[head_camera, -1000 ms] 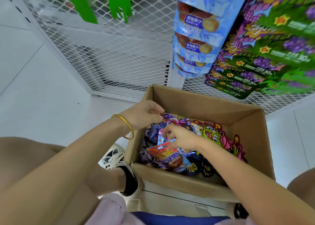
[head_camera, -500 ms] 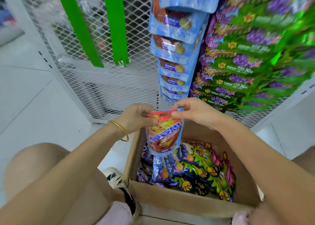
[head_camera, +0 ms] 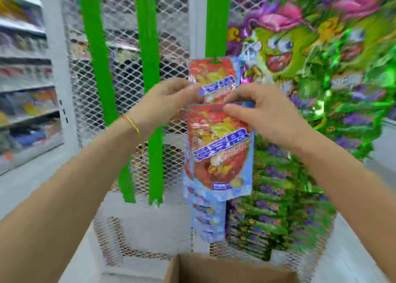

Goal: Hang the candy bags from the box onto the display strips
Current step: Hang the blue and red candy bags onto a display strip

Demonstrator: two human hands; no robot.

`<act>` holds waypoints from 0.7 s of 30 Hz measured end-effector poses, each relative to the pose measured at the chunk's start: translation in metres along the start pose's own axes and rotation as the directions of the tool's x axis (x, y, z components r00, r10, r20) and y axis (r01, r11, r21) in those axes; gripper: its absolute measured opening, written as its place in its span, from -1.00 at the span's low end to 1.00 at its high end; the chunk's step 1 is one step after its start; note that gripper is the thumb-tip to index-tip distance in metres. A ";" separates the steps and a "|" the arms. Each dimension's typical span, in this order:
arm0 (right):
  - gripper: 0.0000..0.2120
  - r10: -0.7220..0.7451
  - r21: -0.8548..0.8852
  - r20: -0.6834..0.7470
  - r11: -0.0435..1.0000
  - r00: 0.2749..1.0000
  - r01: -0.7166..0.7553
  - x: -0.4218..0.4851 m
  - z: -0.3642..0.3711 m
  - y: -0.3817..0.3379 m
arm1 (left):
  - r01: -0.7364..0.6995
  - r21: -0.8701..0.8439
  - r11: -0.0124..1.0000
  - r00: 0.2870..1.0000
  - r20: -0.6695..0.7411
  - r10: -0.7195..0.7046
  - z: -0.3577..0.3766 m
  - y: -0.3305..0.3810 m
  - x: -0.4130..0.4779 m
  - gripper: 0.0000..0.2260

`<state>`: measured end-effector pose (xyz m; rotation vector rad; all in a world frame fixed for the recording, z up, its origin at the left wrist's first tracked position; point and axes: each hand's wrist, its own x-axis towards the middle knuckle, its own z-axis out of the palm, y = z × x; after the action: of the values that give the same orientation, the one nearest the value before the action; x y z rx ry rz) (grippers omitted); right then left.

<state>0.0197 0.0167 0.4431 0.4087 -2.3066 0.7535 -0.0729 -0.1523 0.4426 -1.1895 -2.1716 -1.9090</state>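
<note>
I hold a red and blue candy bag (head_camera: 220, 152) up in front of a green display strip (head_camera: 215, 21). My left hand (head_camera: 169, 102) pinches its top left corner and my right hand (head_camera: 263, 111) pinches its top right edge. Just above it, another red and blue bag (head_camera: 212, 74) hangs from the same strip. More blue bags (head_camera: 205, 218) hang lower on that strip, behind the held bag. The cardboard box (head_camera: 214, 267) shows only its far rim at the bottom edge.
Two bare green strips (head_camera: 96, 57) (head_camera: 147, 46) hang on the white mesh panel (head_camera: 126, 79) to the left. Green and purple candy bags (head_camera: 300, 89) fill the strips on the right. Store shelves (head_camera: 23, 68) stand at far left.
Both hands lifted the red and blue bag from just above the box up to the strip, below the hanging bag. The view tilted upward, so the box contents left the frame.
</note>
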 end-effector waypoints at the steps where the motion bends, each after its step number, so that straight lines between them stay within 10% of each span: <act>1: -0.94 -0.009 0.002 -0.025 1.000 1.000 0.009 0.011 -0.009 -0.001 | -0.034 -0.004 0.999 0.998 -0.046 0.034 0.000 0.010 0.017 -0.88; 6: -0.94 -0.020 0.063 -0.137 0.998 0.990 0.028 0.061 -0.039 -0.002 | -0.121 0.110 0.987 0.978 -0.156 0.137 -0.001 0.040 0.093 -0.83; 15: -0.94 -0.011 0.005 -0.449 1.000 0.894 0.015 0.140 -0.040 0.014 | 0.065 -0.432 0.900 0.993 -0.059 -0.100 -0.027 0.034 0.140 -0.45; 21: -0.91 -0.042 -0.135 -0.529 0.990 0.848 -0.035 0.154 -0.030 0.022 | 0.085 -0.471 0.878 0.996 0.057 -0.066 -0.021 0.034 0.139 -0.42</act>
<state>-0.0872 0.0393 0.5577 0.1145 -1.8146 0.6033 -0.1630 -0.0996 0.5426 -1.2125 -1.8404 -2.5733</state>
